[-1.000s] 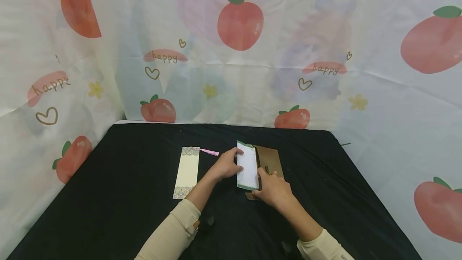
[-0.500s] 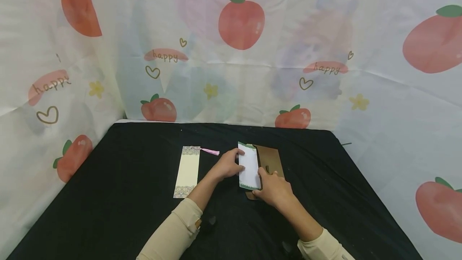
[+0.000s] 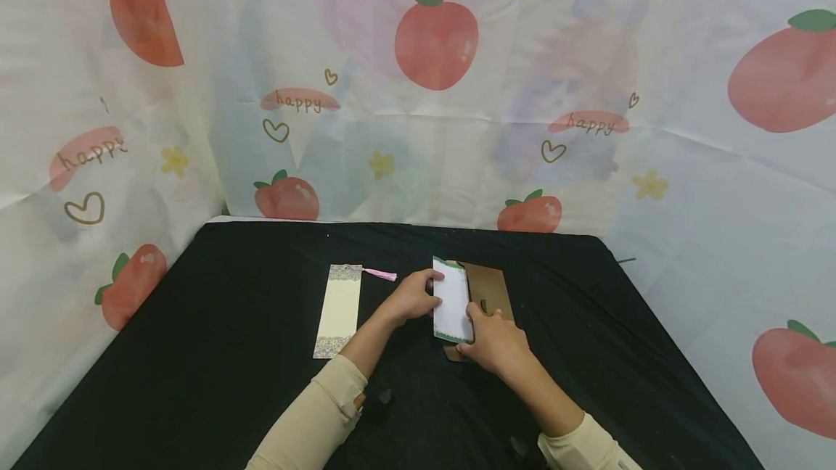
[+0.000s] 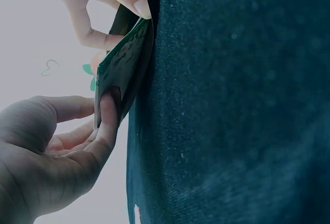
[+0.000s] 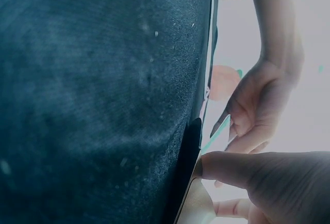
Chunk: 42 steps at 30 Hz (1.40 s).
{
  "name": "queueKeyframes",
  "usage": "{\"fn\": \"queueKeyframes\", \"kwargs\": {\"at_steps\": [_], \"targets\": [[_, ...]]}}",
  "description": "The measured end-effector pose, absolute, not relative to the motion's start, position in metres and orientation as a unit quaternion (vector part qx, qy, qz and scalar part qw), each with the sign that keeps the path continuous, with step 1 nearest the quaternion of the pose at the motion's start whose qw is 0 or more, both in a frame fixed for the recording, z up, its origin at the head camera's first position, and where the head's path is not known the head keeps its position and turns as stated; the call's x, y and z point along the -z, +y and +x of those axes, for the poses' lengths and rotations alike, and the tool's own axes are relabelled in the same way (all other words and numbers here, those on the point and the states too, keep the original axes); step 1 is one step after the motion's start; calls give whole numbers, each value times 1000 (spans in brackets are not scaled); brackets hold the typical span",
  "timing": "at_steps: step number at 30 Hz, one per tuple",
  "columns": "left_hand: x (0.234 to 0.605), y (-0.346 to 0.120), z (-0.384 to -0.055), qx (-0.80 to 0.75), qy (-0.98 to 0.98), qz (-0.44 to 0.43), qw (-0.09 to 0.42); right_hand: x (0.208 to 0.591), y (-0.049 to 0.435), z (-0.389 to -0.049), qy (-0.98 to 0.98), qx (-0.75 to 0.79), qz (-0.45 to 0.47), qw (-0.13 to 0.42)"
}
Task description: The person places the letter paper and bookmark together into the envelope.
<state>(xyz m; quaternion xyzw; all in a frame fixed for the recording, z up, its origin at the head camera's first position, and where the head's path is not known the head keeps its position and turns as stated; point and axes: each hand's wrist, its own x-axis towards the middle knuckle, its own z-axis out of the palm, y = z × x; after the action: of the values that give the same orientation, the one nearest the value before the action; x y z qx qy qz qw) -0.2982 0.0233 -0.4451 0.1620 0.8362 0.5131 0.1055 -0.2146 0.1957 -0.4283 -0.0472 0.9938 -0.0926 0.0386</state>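
A white card (image 3: 452,307) with green patterned ends stands tilted over the left part of a brown paper folder (image 3: 488,285). My left hand (image 3: 410,297) pinches the card's left edge between thumb and fingers. In the left wrist view the card (image 4: 124,62) slants up from the darker sheet behind it, fingertips on its face. My right hand (image 3: 498,341) grips the folder's near side, thumb on its inner edge. In the right wrist view that thumb presses on the brown folder (image 5: 198,201); the card's green-edged corner (image 5: 219,131) shows beyond. The folder's underside is hidden.
A cream bookmark (image 3: 339,310) with patterned ends lies left of my left hand, its pink tassel (image 3: 380,275) pointing right. Black cloth (image 3: 222,354) covers the table. A fruit-printed curtain (image 3: 431,158) hangs behind and at both sides.
The white card has shifted slightly to the right over the brown folder, with my left hand on it. My right hand and the bookmark stay practically where they were.
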Motion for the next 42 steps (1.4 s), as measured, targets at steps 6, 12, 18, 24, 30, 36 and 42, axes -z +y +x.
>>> {"fn": "queueKeyframes", "kwargs": {"at_steps": [6, 12, 18, 24, 30, 36, 42], "targets": [[445, 25, -298, -517, 834, 159, 111, 429, 196, -213, 993, 98, -51, 32], [445, 25, -299, -519, 833, 159, 108, 430, 196, -213, 993, 100, -51, 31], [445, 27, -300, -514, 836, 158, 106, 430, 197, -213, 993, 100, -52, 31], [447, 30, -302, -510, 839, 158, 106, 430, 197, -214, 993, 102, -56, 26], [447, 31, -304, -515, 834, 163, 110, 430, 197, -214, 993, 104, -56, 25], [448, 31, -304, -511, 837, 165, 108, 429, 196, -213, 993, 103, -56, 26], [448, 32, -305, -511, 838, 161, 102, 428, 196, -213, 993, 101, -54, 31]]}}
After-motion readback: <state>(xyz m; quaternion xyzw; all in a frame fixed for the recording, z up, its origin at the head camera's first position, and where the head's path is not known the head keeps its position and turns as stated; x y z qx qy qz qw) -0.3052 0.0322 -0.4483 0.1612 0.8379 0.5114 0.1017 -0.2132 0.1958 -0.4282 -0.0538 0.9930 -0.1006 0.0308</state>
